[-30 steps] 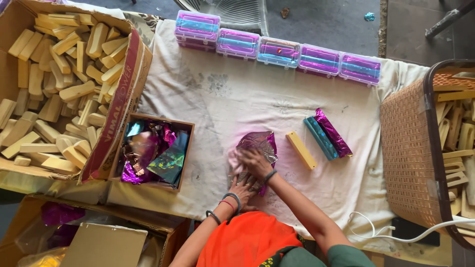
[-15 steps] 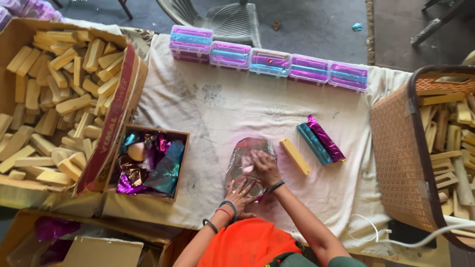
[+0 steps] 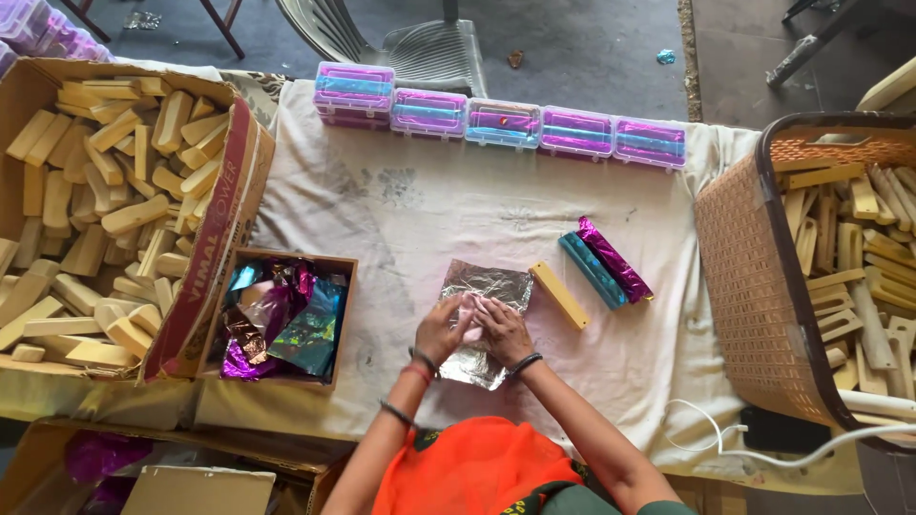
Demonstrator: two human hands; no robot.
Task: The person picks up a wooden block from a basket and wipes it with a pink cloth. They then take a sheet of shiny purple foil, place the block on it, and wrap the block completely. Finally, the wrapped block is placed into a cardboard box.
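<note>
both hands are down on a crinkly silver foil sheet [image 3: 485,319] lying flat on the cloth-covered table [image 3: 429,205], pretty much dead centre in front of the person. the left hand [image 3: 442,330] and right hand [image 3: 503,329] sit side by side in the middle of the sheet, fingertips touching or nearly so, fingers loosely curled and pressing on the foil rather than pinching or lifting anything. can't tell if there's something tucked under the palms, the hands cover that bit.

just to the right of the foil there's a bare yellow bar [image 3: 559,295] lying at an angle, close to the sheet's corner but not on it. a bit further right are two wrapped bars lying against each other, a teal wrapped bar [image 3: 592,270] and a magenta wrapped bar [image 3: 615,259].

left of the foil is a small cardboard box [image 3: 341,319] full of shiny coloured foil pieces [image 3: 277,319] in purple, teal and pink. beyond that, a big open carton [image 3: 215,238] heaped with more plain yellow bars. on the far right a brown wicker basket [image 3: 754,277] holds another load of them.

along the far edge of the table there's a row of clear plastic cases [image 3: 501,122] with pink and teal stuff inside. a white cable [image 3: 706,429] trails near the right front edge.
</note>
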